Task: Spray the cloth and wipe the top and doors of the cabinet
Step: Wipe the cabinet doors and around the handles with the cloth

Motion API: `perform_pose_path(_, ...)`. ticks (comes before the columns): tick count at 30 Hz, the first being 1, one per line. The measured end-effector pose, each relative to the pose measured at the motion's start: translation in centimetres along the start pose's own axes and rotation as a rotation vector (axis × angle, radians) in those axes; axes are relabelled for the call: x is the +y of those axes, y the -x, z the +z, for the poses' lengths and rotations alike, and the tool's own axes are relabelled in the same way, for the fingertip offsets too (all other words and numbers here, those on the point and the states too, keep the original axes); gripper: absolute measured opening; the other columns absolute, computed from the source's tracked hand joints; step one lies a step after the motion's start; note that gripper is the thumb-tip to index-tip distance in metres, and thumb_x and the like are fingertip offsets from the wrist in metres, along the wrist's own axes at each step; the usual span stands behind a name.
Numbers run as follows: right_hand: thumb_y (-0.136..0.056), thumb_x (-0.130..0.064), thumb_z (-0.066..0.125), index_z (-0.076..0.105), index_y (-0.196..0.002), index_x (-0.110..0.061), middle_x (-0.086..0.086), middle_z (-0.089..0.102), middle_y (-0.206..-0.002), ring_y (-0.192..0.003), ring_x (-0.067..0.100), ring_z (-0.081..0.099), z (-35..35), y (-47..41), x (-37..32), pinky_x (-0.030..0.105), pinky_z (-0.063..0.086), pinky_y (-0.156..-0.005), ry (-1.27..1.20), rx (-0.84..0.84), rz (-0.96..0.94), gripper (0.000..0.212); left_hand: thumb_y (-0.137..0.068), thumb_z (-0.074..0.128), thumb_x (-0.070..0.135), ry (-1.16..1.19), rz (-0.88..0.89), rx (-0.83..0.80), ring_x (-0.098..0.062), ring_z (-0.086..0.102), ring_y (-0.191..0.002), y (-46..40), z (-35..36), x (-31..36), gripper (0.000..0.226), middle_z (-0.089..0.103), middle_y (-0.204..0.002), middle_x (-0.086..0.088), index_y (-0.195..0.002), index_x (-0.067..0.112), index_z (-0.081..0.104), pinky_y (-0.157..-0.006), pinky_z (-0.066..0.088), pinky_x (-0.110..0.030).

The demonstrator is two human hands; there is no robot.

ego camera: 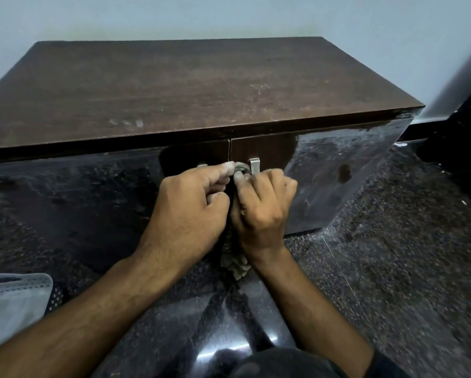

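A dark speckled floor (392, 255) shines. A pale wall (228, 15) stands behind. A grey bag with little holes (13, 301) lies at the floor's left edge.

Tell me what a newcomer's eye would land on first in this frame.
First the two hands meeting at the cabinet's front: the left hand and right hand both grip a bunched greyish cloth that hangs down between them, right by the metal door handles. Next comes the broad brown cabinet top, dusty and smudged, filling the upper half of the view. The glossy dark doors show streaks.
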State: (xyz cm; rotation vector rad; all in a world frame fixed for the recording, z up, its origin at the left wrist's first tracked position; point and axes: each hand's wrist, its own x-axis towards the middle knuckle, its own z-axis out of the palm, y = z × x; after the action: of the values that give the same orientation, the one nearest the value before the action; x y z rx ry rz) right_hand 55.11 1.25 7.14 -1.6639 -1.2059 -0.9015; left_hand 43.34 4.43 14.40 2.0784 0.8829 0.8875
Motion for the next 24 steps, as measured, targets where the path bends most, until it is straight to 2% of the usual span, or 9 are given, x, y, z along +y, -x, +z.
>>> perform_pose_path(3,-0.084,0.002,0.07,0.075,-0.083,-0.004,0.006,0.062,-0.07,-0.072,0.024,0.052,0.0,0.0,0.3,0.037,0.033,-0.07,0.018,0.018,-0.015,0.008,-0.078,0.05,0.008,0.019,0.017,0.005,0.005,0.065,-0.102,0.0,-0.1,0.1,0.053,0.07,-0.117,0.009,-0.128,0.017,0.066,-0.091,0.049,-0.011)
perform_pose_path(8,-0.08,0.001,0.074,0.074,-0.079,-0.006,0.004,0.06,-0.067,-0.067,0.026,0.056,0.0,1.5,-0.3,0.038,0.034,-0.068,0.075,-0.065,0.021,0.008,-0.08,0.054,-0.005,0.034,0.007,0.006,0.002,0.066,-0.101,0.1,-0.2,0.0,0.053,0.07,-0.116,0.006,-0.128,0.015,0.065,-0.089,0.048,-0.009)
perform_pose_path(12,-0.082,0.004,0.071,0.073,-0.082,-0.003,0.007,0.06,-0.071,-0.075,0.025,0.052,0.0,0.2,-0.1,0.038,0.033,-0.07,0.011,-0.034,0.017,0.007,-0.076,0.049,0.008,0.032,0.021,-0.002,0.002,0.065,-0.102,0.1,-0.2,0.2,0.056,0.069,-0.118,0.007,-0.129,0.016,0.065,-0.089,0.048,-0.008)
perform_pose_path(17,-0.077,0.015,0.068,0.072,-0.085,0.006,0.014,0.058,-0.071,-0.071,0.031,0.049,-1.2,1.4,-0.1,0.045,0.042,-0.062,-0.116,-0.159,0.065,0.013,-0.076,0.048,0.012,0.042,0.03,-0.009,0.003,0.064,-0.104,0.0,0.0,-0.1,0.056,0.068,-0.119,0.008,-0.13,0.018,0.064,-0.092,0.051,-0.014)
perform_pose_path(20,-0.081,0.015,0.06,0.072,-0.094,0.009,0.016,0.059,-0.075,-0.075,0.028,0.047,-3.0,2.0,0.0,0.037,0.041,-0.067,-0.182,-0.092,0.072,0.019,-0.076,0.048,0.014,0.043,0.015,-0.028,0.002,0.063,-0.105,0.0,0.1,-0.1,0.057,0.068,-0.12,0.009,-0.131,0.019,0.063,-0.093,0.052,-0.02)
perform_pose_path(22,-0.084,0.014,0.061,0.073,-0.097,0.009,0.017,0.064,-0.081,-0.078,0.03,0.052,-3.1,1.0,0.0,0.036,0.044,-0.072,-0.175,-0.034,0.099,0.018,-0.076,0.048,0.016,0.035,0.008,-0.05,0.002,0.063,-0.106,0.0,0.2,0.0,0.059,0.067,-0.121,0.01,-0.132,0.02,0.062,-0.093,0.051,-0.016)
perform_pose_path(24,-0.087,0.01,0.067,0.073,-0.1,0.007,0.018,0.068,-0.092,-0.085,0.034,0.061,-2.2,-0.1,0.2,0.042,0.051,-0.078,-0.159,-0.002,0.142,0.015,-0.077,0.049,0.015,0.008,0.006,-0.083,0.004,0.061,-0.107,0.1,0.4,0.1,0.059,0.065,-0.125,0.011,-0.135,0.021,0.06,-0.092,0.046,-0.008)
